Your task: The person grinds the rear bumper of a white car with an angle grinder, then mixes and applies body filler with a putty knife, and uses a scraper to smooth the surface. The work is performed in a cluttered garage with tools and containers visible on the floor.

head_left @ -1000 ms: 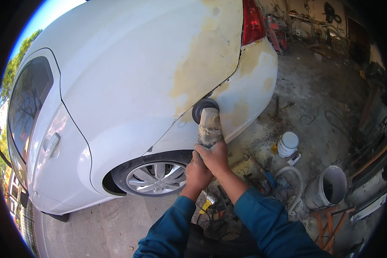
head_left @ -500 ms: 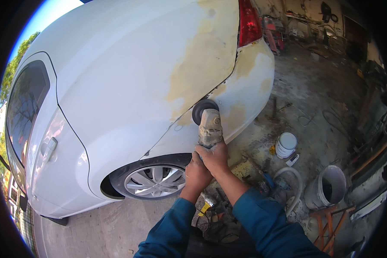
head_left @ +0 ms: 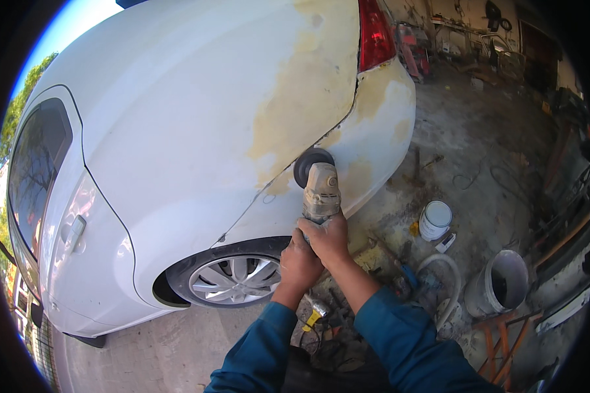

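Both my hands are closed round the body of a dusty angle grinder point(head_left: 322, 191) with a dark round disc point(head_left: 312, 166). My right hand point(head_left: 330, 240) grips it from above and nearer the head; my left hand point(head_left: 301, 263) wraps it just behind and to the left. The disc lies against or very close to the white car's rear bumper point(head_left: 380, 141), at the seam with the rear side panel point(head_left: 177, 131). Tan filler patches point(head_left: 295, 111) spread over the panel and bumper. Below the seam is the rear wheel point(head_left: 236, 278).
On the dusty floor at right stand a white paint can point(head_left: 434, 221) and a large grey bucket point(head_left: 498, 285). A pale hose point(head_left: 453, 288) curves beside them. Tools and a yellow-handled tool point(head_left: 313, 318) lie near my forearms. A red tail light point(head_left: 377, 36) sits above.
The view has shifted slightly, so the car sits a little further left. The disc stays at nearly the same place on the seam, with both hands still on the grinder.
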